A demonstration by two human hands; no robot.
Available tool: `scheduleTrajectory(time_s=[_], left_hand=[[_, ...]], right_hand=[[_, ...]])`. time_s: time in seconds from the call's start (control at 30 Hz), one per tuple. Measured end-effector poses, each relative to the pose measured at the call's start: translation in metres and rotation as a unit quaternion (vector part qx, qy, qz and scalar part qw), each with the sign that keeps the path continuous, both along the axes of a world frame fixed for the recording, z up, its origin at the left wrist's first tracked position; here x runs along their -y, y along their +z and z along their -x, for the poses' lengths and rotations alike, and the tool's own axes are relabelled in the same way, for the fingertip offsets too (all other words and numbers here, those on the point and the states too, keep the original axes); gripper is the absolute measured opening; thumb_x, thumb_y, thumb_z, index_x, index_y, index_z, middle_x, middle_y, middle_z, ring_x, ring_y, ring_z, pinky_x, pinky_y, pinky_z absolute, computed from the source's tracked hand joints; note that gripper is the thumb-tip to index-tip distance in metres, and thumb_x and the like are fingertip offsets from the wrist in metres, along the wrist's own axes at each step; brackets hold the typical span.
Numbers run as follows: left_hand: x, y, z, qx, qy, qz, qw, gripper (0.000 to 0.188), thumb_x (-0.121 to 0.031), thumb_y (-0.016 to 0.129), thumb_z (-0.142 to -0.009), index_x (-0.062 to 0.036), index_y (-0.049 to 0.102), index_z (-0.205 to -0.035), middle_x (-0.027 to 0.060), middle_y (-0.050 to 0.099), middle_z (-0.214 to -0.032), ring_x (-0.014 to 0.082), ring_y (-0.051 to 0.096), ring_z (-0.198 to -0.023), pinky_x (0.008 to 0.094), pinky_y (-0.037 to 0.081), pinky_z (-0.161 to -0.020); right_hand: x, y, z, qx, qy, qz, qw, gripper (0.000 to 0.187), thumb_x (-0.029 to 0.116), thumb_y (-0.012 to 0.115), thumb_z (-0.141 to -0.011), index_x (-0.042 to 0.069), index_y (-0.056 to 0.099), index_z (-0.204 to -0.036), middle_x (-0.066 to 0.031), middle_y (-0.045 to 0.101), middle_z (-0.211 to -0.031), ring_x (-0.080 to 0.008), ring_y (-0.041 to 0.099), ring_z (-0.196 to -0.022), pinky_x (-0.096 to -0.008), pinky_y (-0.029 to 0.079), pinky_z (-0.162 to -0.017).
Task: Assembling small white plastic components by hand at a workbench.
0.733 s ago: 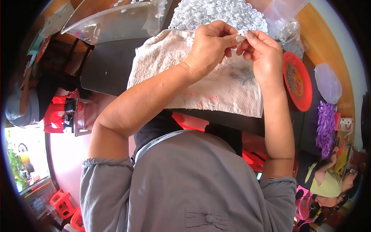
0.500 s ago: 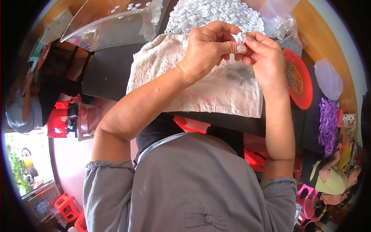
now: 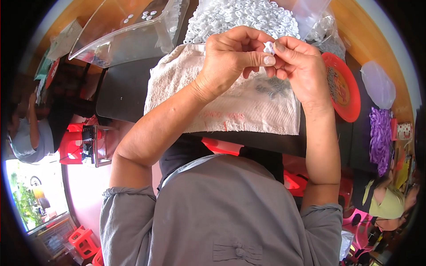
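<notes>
Right hand (image 3: 301, 64): pinching small white piece (image 3: 269, 48)
Left hand (image 3: 228, 55): curled beside it, grip unclear
Towel (image 3: 262, 117): beneath both hands

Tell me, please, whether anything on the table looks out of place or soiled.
A dark patch on the pale towel, near the right hand, looks odd; I cannot tell whether it is stain or loose bits.

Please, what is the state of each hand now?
Left hand: curled beside a small white piece; grip cannot be told.
Right hand: closed, holding the small white piece.
</notes>
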State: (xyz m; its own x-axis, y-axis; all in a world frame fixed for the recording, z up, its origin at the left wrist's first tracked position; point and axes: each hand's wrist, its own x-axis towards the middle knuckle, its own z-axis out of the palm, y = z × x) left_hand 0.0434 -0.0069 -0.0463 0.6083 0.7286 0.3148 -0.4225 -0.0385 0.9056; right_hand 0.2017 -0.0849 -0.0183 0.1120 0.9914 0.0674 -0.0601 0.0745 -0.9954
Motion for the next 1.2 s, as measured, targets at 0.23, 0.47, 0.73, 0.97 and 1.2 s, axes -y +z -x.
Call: scheduleTrajectory(time_s=[0.23,0.47,0.73,0.97,1.2], left_hand=[[0.001,-0.002,0.004,-0.018,0.013,-0.034,0.999,0.022,-0.002,0.076,-0.078,0.0014,0.065,-0.097,0.0051,0.066,-0.078,0.0071,0.061,-0.063,0.0177,0.043,-0.045],[0.005,-0.001,0.001,-0.002,0.02,-0.056,0.998,0.024,-0.002,0.075,-0.079,0.0006,0.064,-0.101,0.0072,0.068,-0.081,0.0081,0.062,-0.066,0.0183,0.044,-0.048],[0.006,0.001,0.006,0.009,0.0,-0.068,0.998,0.022,-0.005,0.077,-0.078,-0.0017,0.064,-0.094,0.0071,0.068,-0.077,0.0071,0.062,-0.064,0.0171,0.042,-0.047],[0.006,-0.001,0.008,0.003,0.01,-0.089,0.996,0.019,-0.006,0.078,-0.077,-0.003,0.062,-0.088,0.0058,0.068,-0.075,0.0081,0.063,-0.064,0.0177,0.042,-0.048],[0.004,-0.005,0.007,0.008,0.034,-0.107,0.994,0.017,-0.007,0.078,-0.077,-0.0026,0.063,-0.085,0.0052,0.068,-0.076,0.0082,0.062,-0.064,0.0181,0.042,-0.049]], right_hand=[[0.003,-0.002,0.006,-0.054,0.02,0.02,0.998,0.022,0.02,0.059,-0.094,-0.001,0.063,-0.09,-0.0046,0.062,-0.071,-0.0104,0.057,-0.054,-0.0179,0.037,-0.046],[0.002,-0.002,0.008,-0.07,-0.003,0.001,0.998,0.022,0.019,0.061,-0.093,-0.003,0.064,-0.09,-0.0049,0.062,-0.068,-0.009,0.056,-0.052,-0.0172,0.037,-0.045],[0.004,0.001,0.007,-0.062,0.032,0.009,0.998,0.021,0.018,0.064,-0.091,-0.003,0.064,-0.089,-0.0047,0.062,-0.067,-0.0092,0.057,-0.052,-0.0167,0.036,-0.044],[0.005,-0.003,0.011,-0.092,0.044,0.006,0.995,0.023,0.019,0.066,-0.09,-0.004,0.063,-0.089,-0.0054,0.06,-0.065,-0.0106,0.057,-0.051,-0.0165,0.034,-0.042],[0.004,-0.011,0.011,-0.136,0.074,-0.003,0.988,0.024,0.019,0.064,-0.091,-0.005,0.063,-0.089,-0.005,0.058,-0.064,-0.0111,0.057,-0.052,-0.0178,0.035,-0.043]])
